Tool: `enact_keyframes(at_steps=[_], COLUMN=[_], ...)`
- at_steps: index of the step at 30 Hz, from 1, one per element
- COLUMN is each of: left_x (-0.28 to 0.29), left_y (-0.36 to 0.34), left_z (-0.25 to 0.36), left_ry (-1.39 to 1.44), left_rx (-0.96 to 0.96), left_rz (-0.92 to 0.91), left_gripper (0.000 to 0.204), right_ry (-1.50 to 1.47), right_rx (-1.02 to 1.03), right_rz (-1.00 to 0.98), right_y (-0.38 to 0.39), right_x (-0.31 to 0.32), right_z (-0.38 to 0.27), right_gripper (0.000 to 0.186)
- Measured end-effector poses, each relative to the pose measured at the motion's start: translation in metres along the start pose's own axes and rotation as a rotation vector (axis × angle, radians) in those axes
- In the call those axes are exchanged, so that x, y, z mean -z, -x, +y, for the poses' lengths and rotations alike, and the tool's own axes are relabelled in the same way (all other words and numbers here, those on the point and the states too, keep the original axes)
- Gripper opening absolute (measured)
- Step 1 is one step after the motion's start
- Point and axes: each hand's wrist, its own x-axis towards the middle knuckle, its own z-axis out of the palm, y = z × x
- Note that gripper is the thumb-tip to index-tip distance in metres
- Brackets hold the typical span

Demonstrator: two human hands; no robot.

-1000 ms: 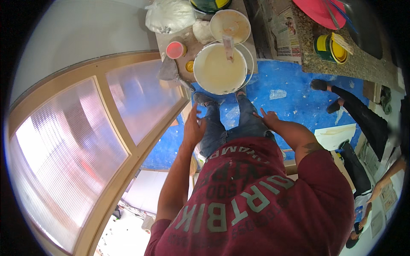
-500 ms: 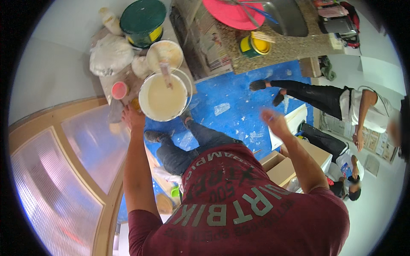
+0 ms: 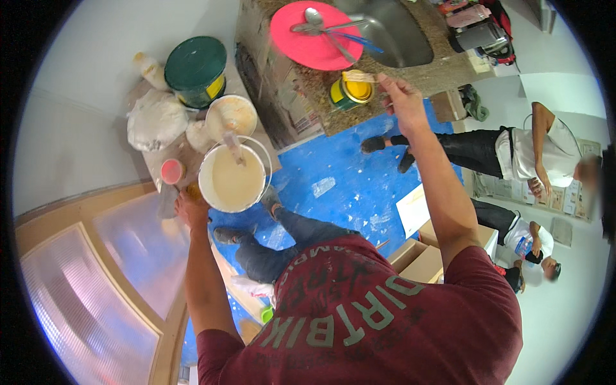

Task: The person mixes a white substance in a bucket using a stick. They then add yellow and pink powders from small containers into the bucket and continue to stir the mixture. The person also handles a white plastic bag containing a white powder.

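Where counter point(image 3: 410, 80) ends, yellow tin point(image 3: 351, 94).

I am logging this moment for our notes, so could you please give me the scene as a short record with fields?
Left hand: at the rim of a white bucket of cream paint
Right hand: raised, holding a paintbrush over a small yellow can
Counter: red lid with utensils, steel sink
Floor: blue sheet
Others: two people at the right

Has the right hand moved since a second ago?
Yes. The right hand has gone from near the knee over the blue floor up to the yellow can on the counter.
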Motion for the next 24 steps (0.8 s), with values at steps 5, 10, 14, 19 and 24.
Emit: enact_keyframes(at_steps=[5,10,14,19,24], left_x=[0.045,0.095,0.131,0.162,0.158], left_y=[0.035,0.075,0.092,0.106,0.134], left_z=[0.002,0.012,0.023,0.055,0.078], left_ry=[0.311,0.547,0.494,1.166,1.777], left_rx=[-0.081,-0.126,-0.196,0.005,0.114], left_rz=[0.176,0.289,0.332,0.088,-0.072], left_gripper=[0.071,0.067,0.064,0.059,0.047], right_ry=[-0.083,-0.155,-0.373,-0.593,-0.595], right_rx=[0.022,-0.025,-0.107,0.103,0.121], right_rz=[-0.048,-0.137,-0.134,-0.250,-0.534], right_y=[-0.010,-0.022,-0.039,-0.001,0.083], right_x=[0.005,0.005,0.026,0.036,-0.053], right_z=[0.019,0.026,0.029,-0.032,-0.067], right_gripper=[0.021,0.020,0.025,0.028,0.035])
